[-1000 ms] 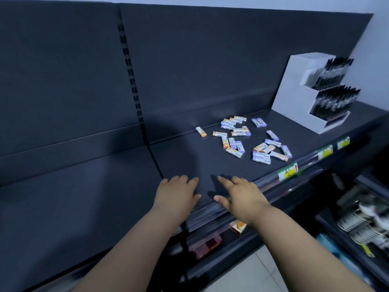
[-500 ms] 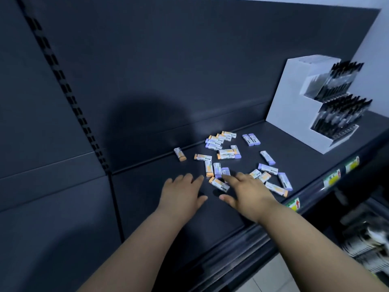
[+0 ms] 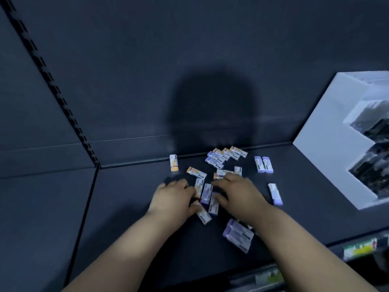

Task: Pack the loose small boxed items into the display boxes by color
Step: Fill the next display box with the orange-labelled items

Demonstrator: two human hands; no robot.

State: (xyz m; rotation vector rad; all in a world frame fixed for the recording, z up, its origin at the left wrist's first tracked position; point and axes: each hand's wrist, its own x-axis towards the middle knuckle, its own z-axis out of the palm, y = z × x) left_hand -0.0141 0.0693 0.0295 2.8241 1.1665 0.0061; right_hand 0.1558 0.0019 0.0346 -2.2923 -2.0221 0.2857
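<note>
Small white boxes with orange or purple ends lie scattered on the dark shelf (image 3: 130, 207). A lone orange-ended box (image 3: 173, 163) lies at the left. A purple pair (image 3: 263, 164) and a single purple box (image 3: 275, 193) lie at the right. A mixed row (image 3: 226, 154) sits against the back wall. My left hand (image 3: 172, 199) lies palm down at the pile's left edge, its thumb touching a box (image 3: 203, 213). My right hand (image 3: 237, 192) lies palm down over the pile's middle, fingers spread on several boxes. Purple boxes (image 3: 237, 234) lie under my right wrist.
A white stepped display stand (image 3: 328, 157) holding dark pens stands at the right on the same shelf. The shelf's front rail carries a yellow-green price label (image 3: 357, 248). A slotted upright (image 3: 52, 85) divides the back wall at the left.
Both hands have moved forward from the shelf's front edge into the pile of boxes. The camera has come closer and looks more steeply down.
</note>
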